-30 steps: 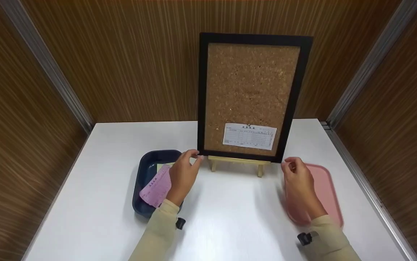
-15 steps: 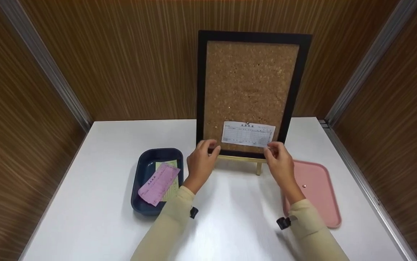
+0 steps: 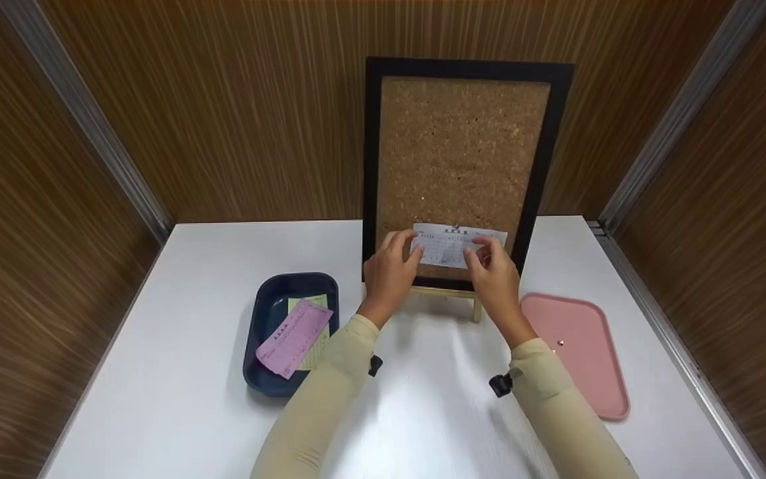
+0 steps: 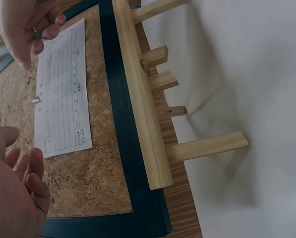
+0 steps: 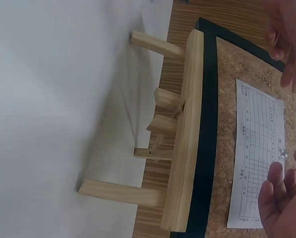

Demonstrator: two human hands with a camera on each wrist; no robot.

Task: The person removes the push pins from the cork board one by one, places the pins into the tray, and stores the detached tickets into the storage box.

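A white printed paper slip (image 3: 446, 256) lies against the lower part of the cork board (image 3: 462, 146), held by a small pushpin (image 4: 36, 99) at its top middle. My left hand (image 3: 390, 271) is by the slip's left end, fingers loosely bent and thumb apart, with nothing seen between them. By its right end, my right hand (image 3: 494, 279) is similarly bent, with no held thing visible. In both wrist views the hands hover in front of the board, near the slip's ends; whether any fingertip touches it I cannot tell.
The black-framed board leans on a small wooden easel (image 5: 185, 134). At left is a dark blue tray (image 3: 264, 379) with a pink slip (image 3: 293, 339) over a yellow-green slip (image 3: 316, 352). On the right, a pink tray (image 3: 595, 379) holds a small pushpin (image 3: 560, 343). Wood-grained walls surround the white table.
Both hands have moved inward and up, from beside the frame's lower corners to the slip's two ends. The trays' contents are now less covered. The slip has stayed in place.
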